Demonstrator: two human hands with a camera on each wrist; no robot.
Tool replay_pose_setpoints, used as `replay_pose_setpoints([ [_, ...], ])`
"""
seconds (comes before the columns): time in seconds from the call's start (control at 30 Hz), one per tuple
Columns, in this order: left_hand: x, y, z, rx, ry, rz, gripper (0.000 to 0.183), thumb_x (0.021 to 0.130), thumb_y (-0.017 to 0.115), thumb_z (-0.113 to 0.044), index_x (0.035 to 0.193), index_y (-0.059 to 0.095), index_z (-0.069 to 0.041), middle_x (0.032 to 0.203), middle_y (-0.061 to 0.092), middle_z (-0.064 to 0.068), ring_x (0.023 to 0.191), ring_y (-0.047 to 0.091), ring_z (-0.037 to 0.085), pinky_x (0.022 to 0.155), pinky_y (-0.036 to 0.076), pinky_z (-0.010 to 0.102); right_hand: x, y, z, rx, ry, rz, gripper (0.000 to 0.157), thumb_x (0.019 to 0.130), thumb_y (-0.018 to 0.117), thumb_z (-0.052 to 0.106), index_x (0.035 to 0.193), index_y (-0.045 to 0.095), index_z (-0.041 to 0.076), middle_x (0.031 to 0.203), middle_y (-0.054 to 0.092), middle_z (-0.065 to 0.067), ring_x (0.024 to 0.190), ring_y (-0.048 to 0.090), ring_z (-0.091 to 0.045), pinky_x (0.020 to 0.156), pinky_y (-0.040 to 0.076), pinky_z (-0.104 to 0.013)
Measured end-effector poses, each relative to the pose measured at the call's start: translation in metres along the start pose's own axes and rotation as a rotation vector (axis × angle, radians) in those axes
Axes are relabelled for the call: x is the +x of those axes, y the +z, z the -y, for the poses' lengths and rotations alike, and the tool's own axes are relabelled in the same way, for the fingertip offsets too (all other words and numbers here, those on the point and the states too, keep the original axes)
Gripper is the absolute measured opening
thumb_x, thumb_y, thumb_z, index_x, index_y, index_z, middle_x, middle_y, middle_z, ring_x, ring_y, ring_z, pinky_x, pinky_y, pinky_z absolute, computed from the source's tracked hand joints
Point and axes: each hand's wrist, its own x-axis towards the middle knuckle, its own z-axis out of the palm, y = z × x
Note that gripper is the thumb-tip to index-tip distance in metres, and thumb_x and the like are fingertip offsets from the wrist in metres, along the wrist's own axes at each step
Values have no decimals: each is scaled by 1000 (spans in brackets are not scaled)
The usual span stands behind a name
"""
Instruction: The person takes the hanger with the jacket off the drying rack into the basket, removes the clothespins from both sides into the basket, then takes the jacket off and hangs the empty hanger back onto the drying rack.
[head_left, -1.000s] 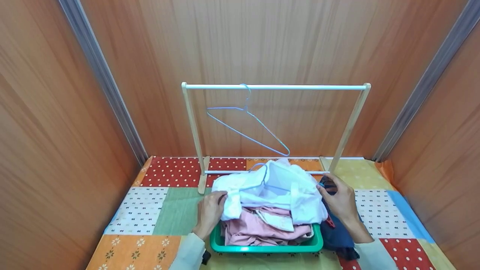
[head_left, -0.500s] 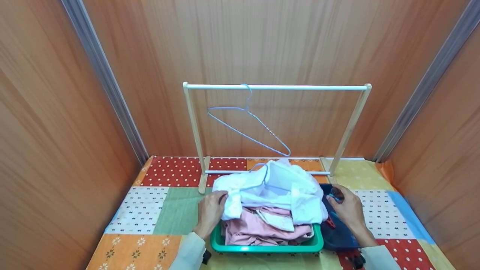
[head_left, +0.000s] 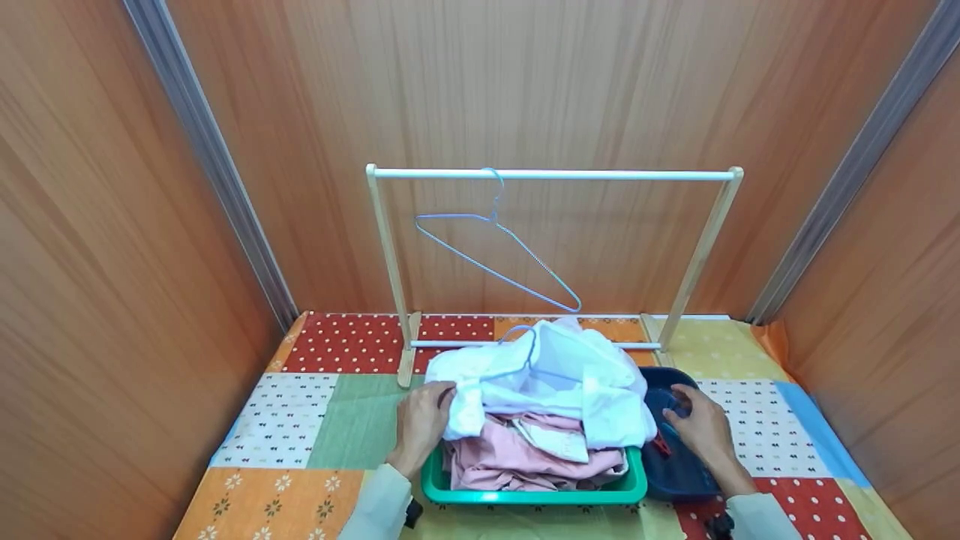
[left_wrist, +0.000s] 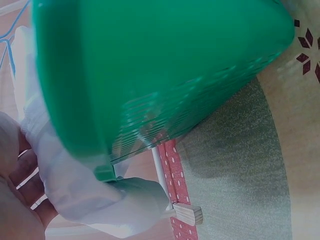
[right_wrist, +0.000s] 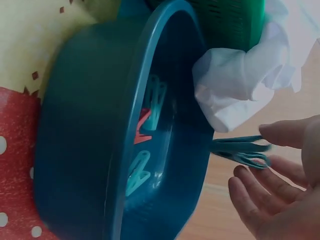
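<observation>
A white shirt (head_left: 551, 360) on a blue hanger lies over pink clothing (head_left: 525, 457) in a green basket (head_left: 532, 498). My left hand (head_left: 421, 421) holds the shirt's left side at the fingertips; in the left wrist view, white cloth (left_wrist: 75, 175) partly covers those fingers. To the right stands a dark blue basin (right_wrist: 80, 125). Over it, my right hand (head_left: 703, 431) pinches a teal clothespin (right_wrist: 242, 150) between thumb and fingers. Several clothespins, among them a red one (right_wrist: 143, 127) and a light teal one (right_wrist: 137, 172), lie inside the basin.
Behind the basket stands a small clothes rack with a white top rail (head_left: 615, 175). An empty blue hanger (head_left: 495, 262) hangs from it. Wood-grain panels (head_left: 600, 90) enclose the back and sides, and a patchwork cloth (head_left: 360, 420) covers the table.
My right hand has moved away from the shirt's right side, rightward and nearer to me, with the clothespin, uncovering more of the basin. My left hand and the shirt have stayed in place.
</observation>
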Motion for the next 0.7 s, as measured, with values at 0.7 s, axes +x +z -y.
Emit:
replay_pose_setpoints([
  [0.7,0,0,-1,-1,-13,4,13,91,71,-19,101,78,-15,97,77,2,88,73,21,73,58,41,-7,-8,87,105,-200,-73,39,86,75,13,124,65,6,117,68,-15,103,66,-30,86,54,-50],
])
